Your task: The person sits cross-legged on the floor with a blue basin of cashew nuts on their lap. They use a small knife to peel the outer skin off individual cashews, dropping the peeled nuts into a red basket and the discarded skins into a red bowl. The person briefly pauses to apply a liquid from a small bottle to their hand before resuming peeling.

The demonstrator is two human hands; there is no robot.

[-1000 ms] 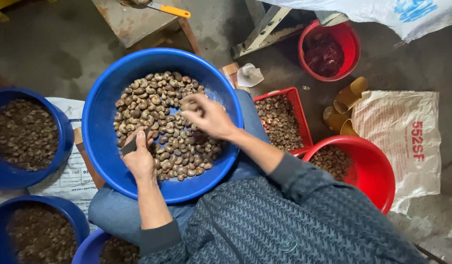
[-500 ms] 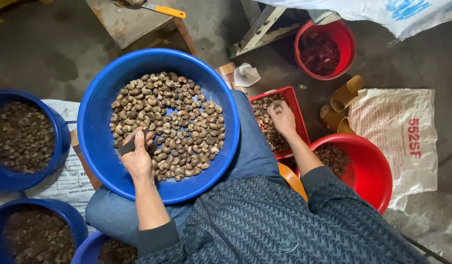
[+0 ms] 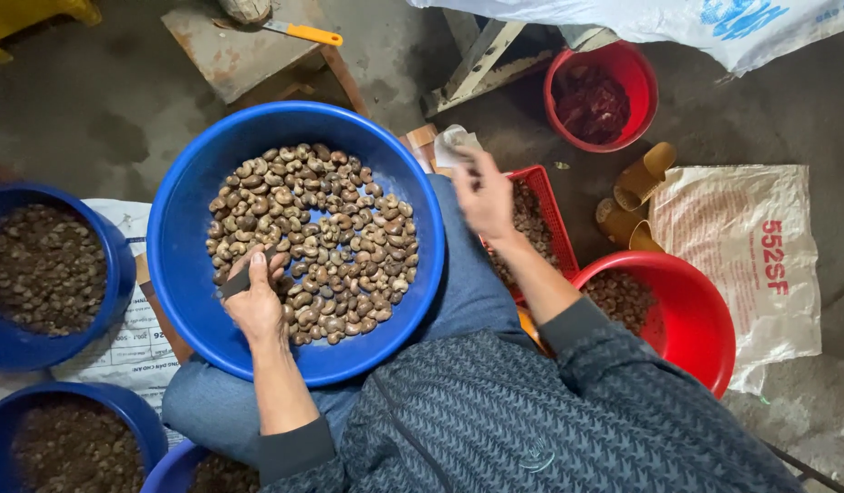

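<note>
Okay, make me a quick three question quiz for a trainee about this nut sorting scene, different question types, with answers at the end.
1. True or false: the left hand rests inside the big blue basin of nuts.
2. The right hand is above: A) the red crate, B) a blue bowl, C) the printed sack.
3. Fill in: the tool on the bench has a ___ handle.

Key: 1 true; 2 A; 3 orange.

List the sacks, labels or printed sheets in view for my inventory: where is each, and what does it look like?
Tan woven sack: flat on the floor at right, red print.
White sack: top right edge, blue print.
White printed sheet: floor at left, between the blue basins, dark print.
No screens or signs.
</note>
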